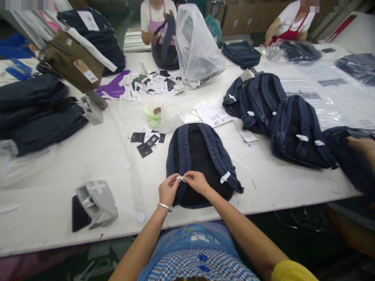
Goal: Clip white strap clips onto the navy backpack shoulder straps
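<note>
A navy backpack [199, 156] lies in front of me, its straps facing up. At the lower end of its left strap, my left hand [169, 189] pinches one end of a small white strip [181, 178]. Closed on the strip's other end are the fingers of my right hand [197, 181], close beside the left. Around the right strap sits another white strip [225, 177] with a toothed edge. How the strip in my fingers passes round the strap is hidden by my hands.
A grey tape dispenser [98, 201] stands by a black phone [79, 214] at front left. Black tags [145, 148] lie left of the backpack. More navy backpacks [301, 132] are piled on the right, where another person's hand [363, 146] reaches in. Two people work across the table.
</note>
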Motion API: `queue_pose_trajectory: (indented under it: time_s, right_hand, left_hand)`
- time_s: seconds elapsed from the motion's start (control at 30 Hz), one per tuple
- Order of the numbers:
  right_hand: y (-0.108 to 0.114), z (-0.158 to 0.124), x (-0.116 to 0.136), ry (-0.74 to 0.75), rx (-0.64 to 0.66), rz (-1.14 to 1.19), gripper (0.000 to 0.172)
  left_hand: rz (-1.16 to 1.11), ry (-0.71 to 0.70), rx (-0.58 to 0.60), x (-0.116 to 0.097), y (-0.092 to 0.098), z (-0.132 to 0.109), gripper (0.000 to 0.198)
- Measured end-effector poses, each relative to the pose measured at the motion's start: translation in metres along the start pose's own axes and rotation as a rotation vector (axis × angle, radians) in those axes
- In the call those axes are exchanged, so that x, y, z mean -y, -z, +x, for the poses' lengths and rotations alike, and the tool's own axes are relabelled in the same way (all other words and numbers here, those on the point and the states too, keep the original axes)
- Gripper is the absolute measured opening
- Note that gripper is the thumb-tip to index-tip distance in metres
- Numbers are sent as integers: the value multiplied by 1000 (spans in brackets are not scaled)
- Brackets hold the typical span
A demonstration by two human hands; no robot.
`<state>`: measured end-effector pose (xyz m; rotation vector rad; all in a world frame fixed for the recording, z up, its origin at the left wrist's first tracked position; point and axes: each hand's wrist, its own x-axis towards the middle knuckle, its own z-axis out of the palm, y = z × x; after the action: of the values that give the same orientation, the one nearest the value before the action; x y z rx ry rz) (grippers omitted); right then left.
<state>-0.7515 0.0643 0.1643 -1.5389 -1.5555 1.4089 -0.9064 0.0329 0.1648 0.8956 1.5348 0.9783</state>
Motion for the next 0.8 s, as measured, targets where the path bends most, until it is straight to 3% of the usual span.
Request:
queue_pose_trajectory:
  time_s: [0.37, 0.57, 0.8]
  right_hand:
    - [1, 4, 12, -8, 1, -167, 15]
    - [0, 6, 17, -85, 43, -265, 19]
    - [-2, 8, 18, -79, 74, -208, 21]
  left_hand:
    - [59, -17, -26, -6, 1, -5, 29]
    - [44, -29, -41, -7, 3, -5, 30]
    - [151, -112, -26, -3, 7, -6, 27]
